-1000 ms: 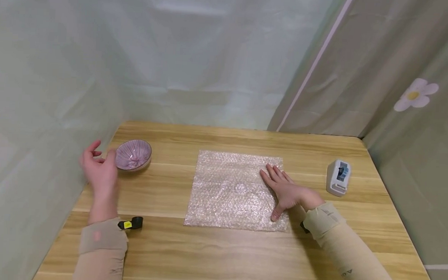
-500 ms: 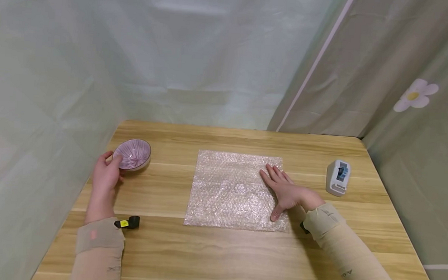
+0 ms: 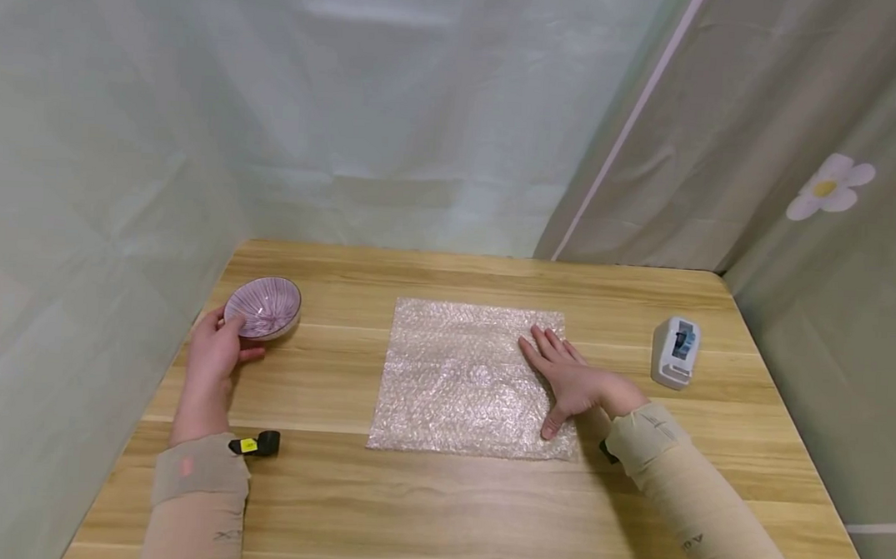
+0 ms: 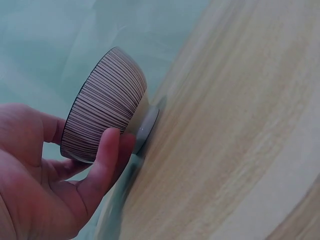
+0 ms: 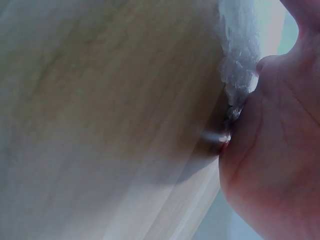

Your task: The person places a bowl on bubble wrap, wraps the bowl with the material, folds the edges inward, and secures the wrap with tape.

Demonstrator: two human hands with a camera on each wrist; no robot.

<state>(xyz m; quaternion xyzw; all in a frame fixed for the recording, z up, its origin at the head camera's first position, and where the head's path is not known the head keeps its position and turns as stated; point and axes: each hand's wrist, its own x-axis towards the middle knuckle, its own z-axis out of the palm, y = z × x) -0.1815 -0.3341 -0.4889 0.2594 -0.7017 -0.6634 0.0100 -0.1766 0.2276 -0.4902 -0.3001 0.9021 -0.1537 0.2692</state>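
Note:
A small bowl (image 3: 270, 302) with purple stripes sits at the far left of the wooden table. My left hand (image 3: 212, 351) grips its near left side, the thumb over the rim and the other fingers around the outside. In the left wrist view the striped wall of the bowl (image 4: 107, 100) is upright on its foot, which is at or very near the tabletop. Mid-table lies a flat sheet of bubble wrap (image 3: 451, 380). Spread fingers of my right hand (image 3: 577, 388) rest on its right edge; the right wrist view shows the palm close beside the bubble wrap (image 5: 239, 47).
A white tape dispenser (image 3: 675, 353) with a blue roll stands at the right of the table (image 3: 319, 491). Pale curtains (image 3: 424, 128) hang behind and along both sides. Each wrist wears a black strap.
My left hand has come in from the left of the bowl and taken hold of its rim. The bowl has shifted very slightly left. My right hand stays put on the bubble wrap.

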